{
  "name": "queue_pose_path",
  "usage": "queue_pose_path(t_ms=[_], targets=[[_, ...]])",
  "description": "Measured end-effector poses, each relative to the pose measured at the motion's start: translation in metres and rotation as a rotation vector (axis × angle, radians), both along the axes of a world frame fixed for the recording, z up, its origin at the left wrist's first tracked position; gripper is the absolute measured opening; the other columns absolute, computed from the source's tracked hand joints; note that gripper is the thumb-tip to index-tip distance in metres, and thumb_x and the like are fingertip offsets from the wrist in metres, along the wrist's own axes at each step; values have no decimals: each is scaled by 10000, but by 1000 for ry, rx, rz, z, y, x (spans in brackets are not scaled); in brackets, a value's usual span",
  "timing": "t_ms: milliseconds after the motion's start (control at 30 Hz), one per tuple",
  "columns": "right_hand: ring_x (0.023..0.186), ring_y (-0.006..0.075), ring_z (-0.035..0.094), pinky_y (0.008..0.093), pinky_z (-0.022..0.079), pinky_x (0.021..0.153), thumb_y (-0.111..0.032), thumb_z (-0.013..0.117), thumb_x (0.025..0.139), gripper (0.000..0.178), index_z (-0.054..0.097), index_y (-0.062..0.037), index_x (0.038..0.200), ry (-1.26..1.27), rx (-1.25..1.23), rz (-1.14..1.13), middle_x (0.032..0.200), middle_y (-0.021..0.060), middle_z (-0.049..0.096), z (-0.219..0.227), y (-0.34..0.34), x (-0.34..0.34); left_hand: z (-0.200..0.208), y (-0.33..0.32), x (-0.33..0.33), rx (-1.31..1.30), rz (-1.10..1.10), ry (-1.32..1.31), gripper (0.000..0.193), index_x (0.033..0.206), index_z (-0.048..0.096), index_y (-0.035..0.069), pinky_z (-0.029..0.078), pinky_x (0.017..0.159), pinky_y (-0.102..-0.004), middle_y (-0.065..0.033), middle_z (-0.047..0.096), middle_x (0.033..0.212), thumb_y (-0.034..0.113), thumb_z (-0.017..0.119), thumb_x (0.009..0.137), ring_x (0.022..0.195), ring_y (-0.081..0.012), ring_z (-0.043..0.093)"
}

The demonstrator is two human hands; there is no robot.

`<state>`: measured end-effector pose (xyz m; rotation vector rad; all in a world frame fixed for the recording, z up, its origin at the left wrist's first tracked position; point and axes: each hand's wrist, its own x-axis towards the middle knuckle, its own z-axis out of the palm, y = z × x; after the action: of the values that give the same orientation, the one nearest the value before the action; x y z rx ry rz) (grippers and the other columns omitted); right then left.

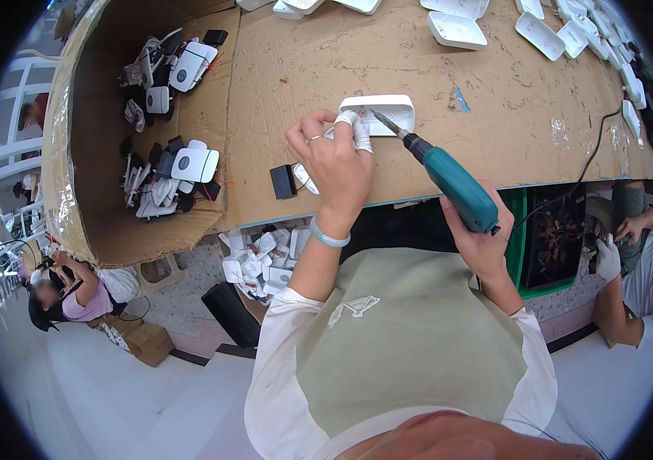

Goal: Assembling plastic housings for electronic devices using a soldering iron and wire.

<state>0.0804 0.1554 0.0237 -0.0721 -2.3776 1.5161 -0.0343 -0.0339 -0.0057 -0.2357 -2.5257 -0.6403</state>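
In front of me on the cardboard-covered table lies a white plastic shell (401, 106), its open side up. My left hand (334, 165) grips its left end, with white wraps on some fingertips; a small part there may be hidden under the fingers. My right hand (486, 244) is closed around a teal electric screwdriver (455, 184). The tool slants up and left, and its bit (388, 122) points into the shell. Beside my left wrist sit a small black box (283, 182) and a white oval piece (306, 179), partly covered by the hand.
At left, a large cardboard box (73, 153) holds piles of white devices (195, 165). More white shells (457, 31) lie along the far side and far right. A black cord (598, 142) crosses the right side. Below the table is a carton of white parts (265, 257). Other people work at both sides.
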Motion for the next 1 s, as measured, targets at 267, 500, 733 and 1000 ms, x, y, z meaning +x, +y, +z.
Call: queue_pose_path(t_ms=[267,500,733,1000], targets=[[832,288,687,334,542,762,40,767,808,254,660,20,1038,31,71,74,955,155,693,-2,-1,-13,-5,1,-4,-56,22,35,190,946,708,40,363,962,-489,-97,633,1171,113,790,791,1149,-333,502],[828,297,684,333,540,756,46,762,802,258,660,15,1037,36,76,90,957,155,686,-5,-2,-18,-7,2,-3,-64,41,31,203,956,707,49,355,944,-468,-75,648,1152,120,792,787,1143,-315,523],[805,305,664,333,526,729,56,750,792,249,647,7,1013,8,89,98,921,146,661,-5,-1,-17,-7,4,-4,-56,42,22,197,952,709,44,348,933,-467,-75,657,1141,100,780,776,1132,-309,533],[779,304,638,333,513,702,57,739,795,235,629,0,994,-14,92,122,905,138,636,1,0,-19,-8,5,-4,-60,46,28,189,946,708,41,337,928,-468,-78,660,1150,88,768,773,1138,-308,534]])
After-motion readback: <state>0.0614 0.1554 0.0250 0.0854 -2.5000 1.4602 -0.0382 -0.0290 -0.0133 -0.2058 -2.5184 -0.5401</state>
